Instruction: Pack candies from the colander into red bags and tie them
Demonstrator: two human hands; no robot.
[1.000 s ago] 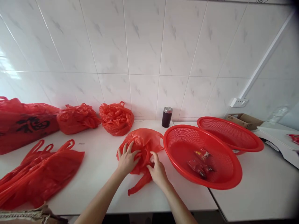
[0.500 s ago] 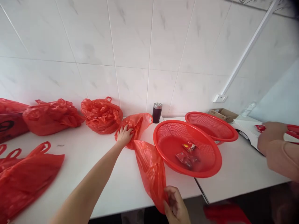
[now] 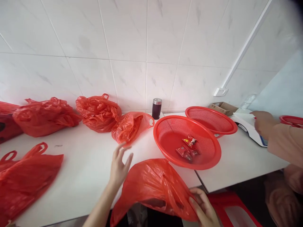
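My right hand [image 3: 204,206] pinches a red plastic bag [image 3: 151,181] at its right side, in front of the table's near edge. The bag is spread out and part of its mouth gapes downward. My left hand [image 3: 120,165] is raised just left of the bag, fingers apart, holding nothing. Beyond it a crumpled red bag [image 3: 130,127] with one loop handle lies on the table. Close by on the right stands a red perforated basket [image 3: 163,142] with a few small wrapped packets [image 3: 186,151] in it.
More bunched red bags [image 3: 99,113] line the wall, and flat red bags [image 3: 26,179] lie at left. A dark tumbler [image 3: 156,109] stands behind. Right are a second basket [image 3: 208,118], a cardboard box [image 3: 223,108], a white scale [image 3: 251,127] and a co-worker's arm [image 3: 281,138].
My left hand has left the crumpled bag and drawn back, fingers spread. The bag in my right hand has come nearer and spread out. The co-worker's hand has shifted left over the scale.
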